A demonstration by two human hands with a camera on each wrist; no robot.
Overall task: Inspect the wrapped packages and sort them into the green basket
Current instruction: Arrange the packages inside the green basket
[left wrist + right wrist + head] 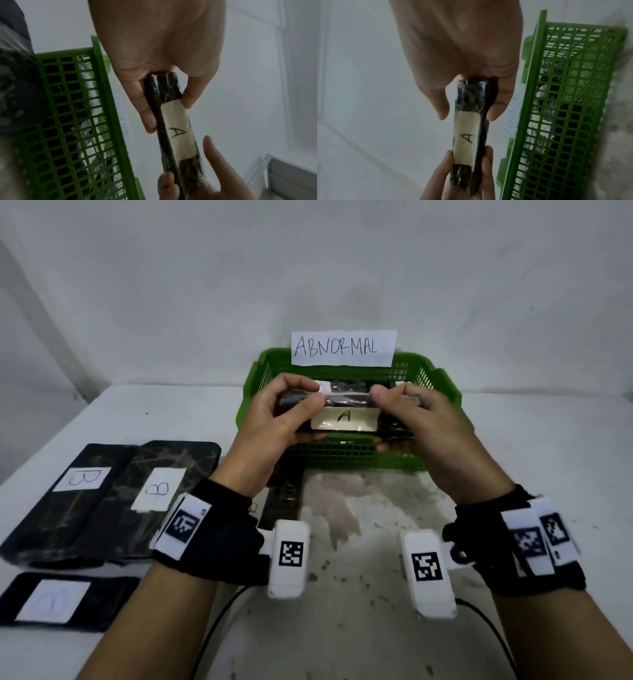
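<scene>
Inspecting package labelled A (346,416), gripped at both ends by left hand (274,412) and right hand (421,419) above green basket (442,385); next, probably lowering in, releasing.

Both forearms are reaching forward side by side, each wrist wearing a black strap with white marker tags and a white camera unit. The left hand (274,412) is curling its fingers (145,116) and thumb around the left end of the package labelled A (346,414). The right hand (421,422) is pinching the opposite end between thumb and fingers (494,109), with both palms facing inward toward each other.
</scene>
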